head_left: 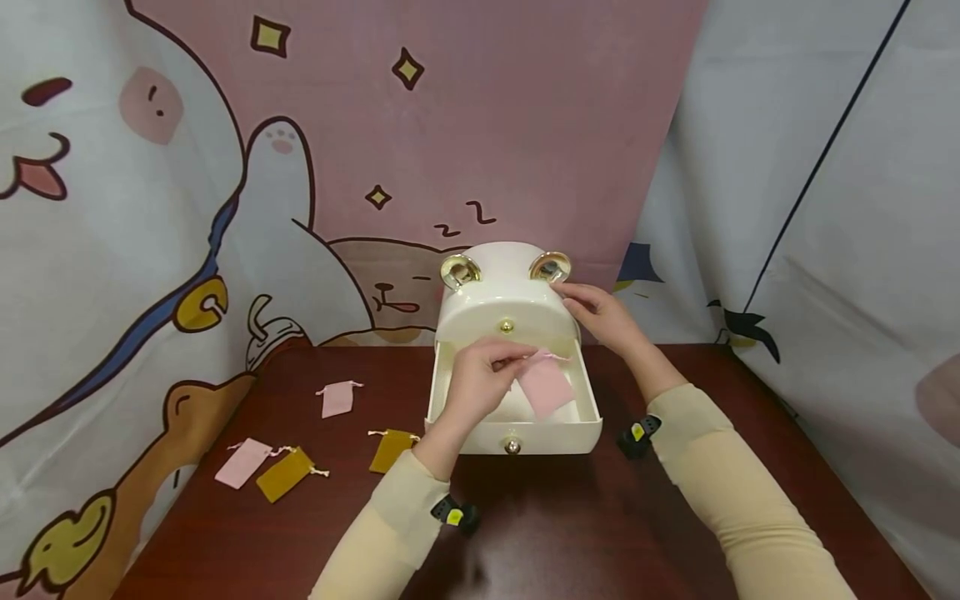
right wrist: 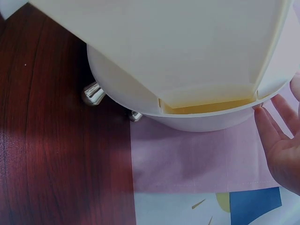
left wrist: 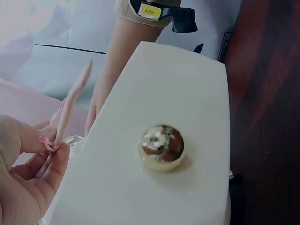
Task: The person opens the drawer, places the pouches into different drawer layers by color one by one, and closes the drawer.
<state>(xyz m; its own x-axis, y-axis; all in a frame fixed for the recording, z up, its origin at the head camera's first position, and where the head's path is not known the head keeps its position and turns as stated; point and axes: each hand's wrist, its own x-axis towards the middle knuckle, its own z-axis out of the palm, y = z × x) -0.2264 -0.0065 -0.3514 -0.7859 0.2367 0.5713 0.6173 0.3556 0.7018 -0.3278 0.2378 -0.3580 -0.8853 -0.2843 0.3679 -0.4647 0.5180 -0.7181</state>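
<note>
A cream-white storage box (head_left: 504, 258) with two gold ears stands at the back of the table, its lower drawer (head_left: 468, 439) pulled out toward me. Over that drawer my left hand (head_left: 482, 379) pinches a small pink drawstring pouch (head_left: 546, 387) by its gathered top between thumb and fingers. The left wrist view shows the pouch (left wrist: 70, 105) edge-on, beside the drawer front with its round gold knob (left wrist: 162, 146). My right hand (head_left: 606, 318) touches the box's right side below the right ear (head_left: 550, 267), fingers extended. In the right wrist view its fingertips meet the box's rim.
Left of the drawer lie two more pink pouches (head_left: 337, 399) (head_left: 243, 463) and two mustard-yellow pouches (head_left: 285, 475) (head_left: 392, 451), one partly behind my left forearm. A printed cartoon cloth (head_left: 525, 125) hangs close behind the dark red-brown table (head_left: 540, 533).
</note>
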